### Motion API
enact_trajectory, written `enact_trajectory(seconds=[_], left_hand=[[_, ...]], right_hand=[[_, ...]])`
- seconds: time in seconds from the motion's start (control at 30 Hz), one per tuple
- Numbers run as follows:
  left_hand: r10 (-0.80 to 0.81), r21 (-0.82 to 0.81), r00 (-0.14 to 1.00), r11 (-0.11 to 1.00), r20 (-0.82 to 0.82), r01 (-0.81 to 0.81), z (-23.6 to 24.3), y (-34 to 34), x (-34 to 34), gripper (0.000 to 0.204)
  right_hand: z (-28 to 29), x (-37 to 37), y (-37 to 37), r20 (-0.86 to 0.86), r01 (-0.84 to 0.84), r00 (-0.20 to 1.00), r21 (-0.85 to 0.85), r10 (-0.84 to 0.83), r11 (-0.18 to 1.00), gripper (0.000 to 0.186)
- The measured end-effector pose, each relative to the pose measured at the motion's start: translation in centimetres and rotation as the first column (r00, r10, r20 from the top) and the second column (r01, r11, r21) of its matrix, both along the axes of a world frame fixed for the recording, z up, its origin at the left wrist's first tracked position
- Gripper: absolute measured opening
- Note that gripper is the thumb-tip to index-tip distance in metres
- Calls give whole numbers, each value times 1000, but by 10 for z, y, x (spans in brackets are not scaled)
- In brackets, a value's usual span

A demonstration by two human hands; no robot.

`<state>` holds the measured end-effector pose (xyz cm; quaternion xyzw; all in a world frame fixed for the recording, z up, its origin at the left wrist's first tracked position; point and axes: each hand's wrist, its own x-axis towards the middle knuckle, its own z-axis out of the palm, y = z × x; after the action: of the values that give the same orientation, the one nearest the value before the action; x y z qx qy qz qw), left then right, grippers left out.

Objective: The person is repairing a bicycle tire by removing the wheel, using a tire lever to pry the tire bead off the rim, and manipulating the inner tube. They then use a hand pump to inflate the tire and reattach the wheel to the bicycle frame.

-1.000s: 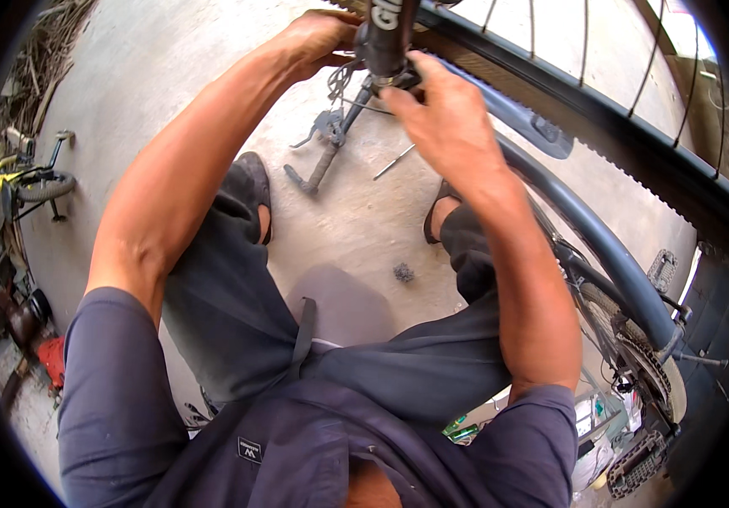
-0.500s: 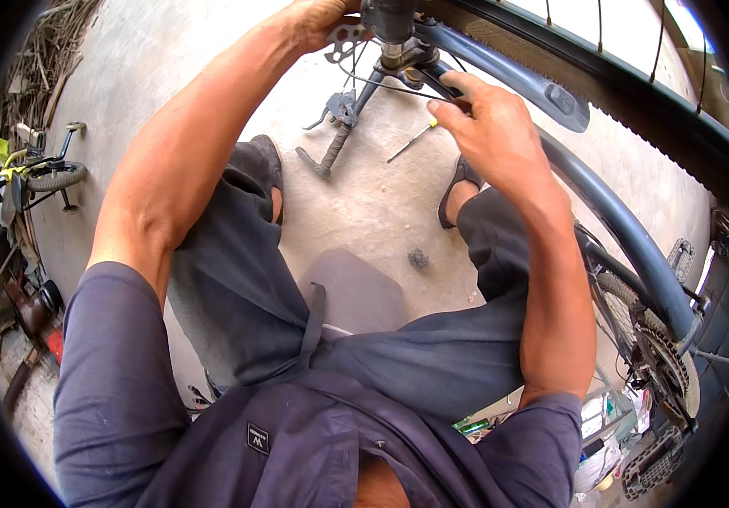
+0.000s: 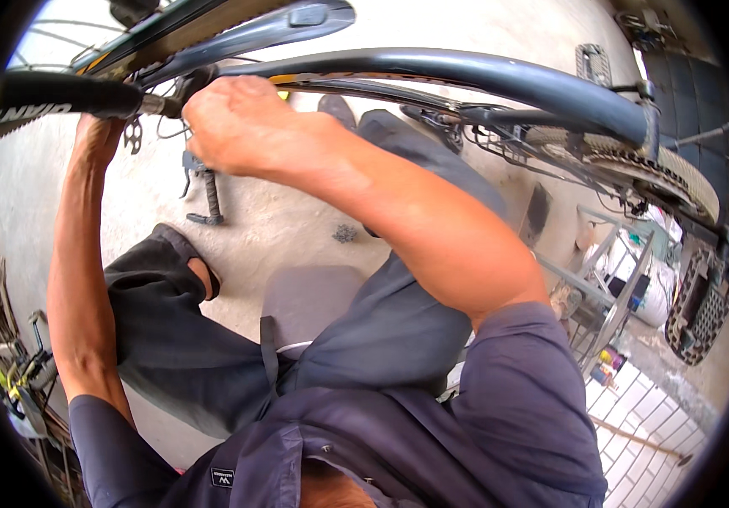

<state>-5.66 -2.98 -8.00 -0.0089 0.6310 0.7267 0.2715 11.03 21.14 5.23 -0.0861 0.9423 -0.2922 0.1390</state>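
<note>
A dark blue bicycle frame (image 3: 432, 63) stretches across the top from the left to the far right. My left hand (image 3: 100, 134) is up behind the black fork leg (image 3: 68, 95), its fingers hidden. Beside it hangs a flat silver piece with holes (image 3: 133, 140). My right hand (image 3: 237, 127) is closed, knuckles up, against the joint between the bright metal fork tube (image 3: 158, 105) and the frame; whatever its fingers hold is hidden. Below it, a handlebar grip (image 3: 211, 196) with a brake lever points down toward the floor.
A wheel rim (image 3: 161, 34) crosses the upper left. On the right are the chainring (image 3: 648, 173) and a pedal (image 3: 700, 306), near a metal rack (image 3: 584, 279). A dark clump (image 3: 344, 233) lies on the floor between my feet. A small yellow bicycle (image 3: 13, 385) stands at far left.
My view has swung right, so the bicycle sits further left. My right hand has gone from loosely spread fingers to closed at the fork joint. The left hand is now behind the fork leg.
</note>
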Motion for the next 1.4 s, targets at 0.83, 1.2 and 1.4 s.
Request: enact_trajectory(seconds=[0.83, 1.2, 1.4], left_hand=[[-64, -53, 994, 996, 84, 69, -41, -37, -40, 34], [-18, 22, 974, 1000, 226, 14, -34, -43, -51, 35], [35, -7, 989, 999, 142, -34, -12, -23, -26, 29]], right_hand=[[5, -11, -28, -79, -170, 982, 33, 172, 985, 25], [-8, -16, -42, -48, -206, 977, 50, 208, 977, 25], [-5, -15, -41, -86, -215, 972, 52, 219, 975, 22]])
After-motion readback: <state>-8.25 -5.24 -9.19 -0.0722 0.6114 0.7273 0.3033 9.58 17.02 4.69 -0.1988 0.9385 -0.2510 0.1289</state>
